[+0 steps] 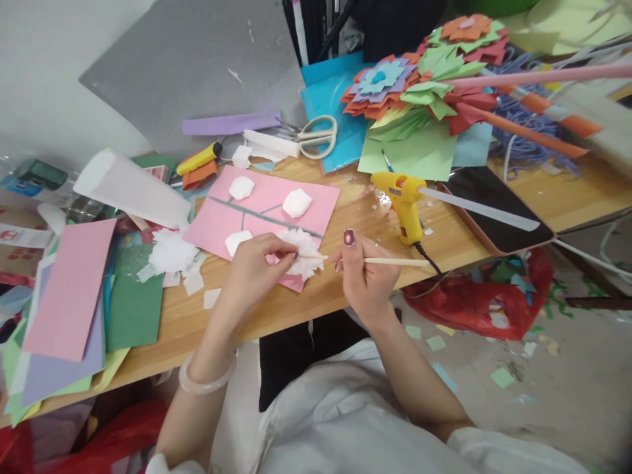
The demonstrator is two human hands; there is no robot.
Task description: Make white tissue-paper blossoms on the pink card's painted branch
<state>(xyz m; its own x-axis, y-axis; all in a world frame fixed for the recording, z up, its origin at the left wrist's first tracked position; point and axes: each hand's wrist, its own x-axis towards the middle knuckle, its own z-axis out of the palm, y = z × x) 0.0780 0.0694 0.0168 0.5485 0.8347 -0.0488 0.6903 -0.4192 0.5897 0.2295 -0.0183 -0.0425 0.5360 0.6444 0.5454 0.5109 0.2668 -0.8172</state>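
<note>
My right hand is closed around a thin pale wooden stick, thumb up, with the stick pointing left. Facing it, my left hand pinches thumb and forefinger at the stick's left end; whatever small piece lies between the fingertips is hard to make out. Both hands are over the front edge of a pink paper card. Dark drawn branches cross this card, with white paper shapes on it. A fluffy white paper tuft lies at its lower right corner, partly behind my left fingers.
Right of the card are a yellow glue gun and a phone. Scissors, a yellow cutter and paper flowers lie at the back. A white paper roll, white squares and coloured sheets are left.
</note>
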